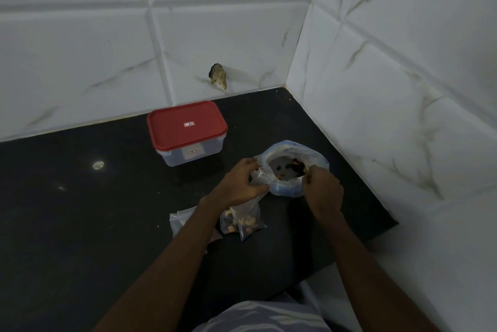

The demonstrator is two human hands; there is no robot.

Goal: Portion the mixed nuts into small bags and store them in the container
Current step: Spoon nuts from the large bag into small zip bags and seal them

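Note:
A small clear bag (243, 221) partly filled with mixed nuts hangs from my left hand (243, 182), which pinches its open top just left of a large rolled-down plastic bag (294, 150). A few nuts lie at the bottom of that large bag. My right hand (321, 187) is closed at the large bag's near rim; whether it holds nuts is hidden. A clear container with a red lid (187, 126) stands shut behind, near the wall. Another small bag (181, 220) lies flat under my left forearm.
The black countertop (80, 210) meets white marble-look tiled walls at the back and right, forming a corner. A hole in the back wall (218, 76) sits just above the counter. The counter's front edge runs diagonally at lower right.

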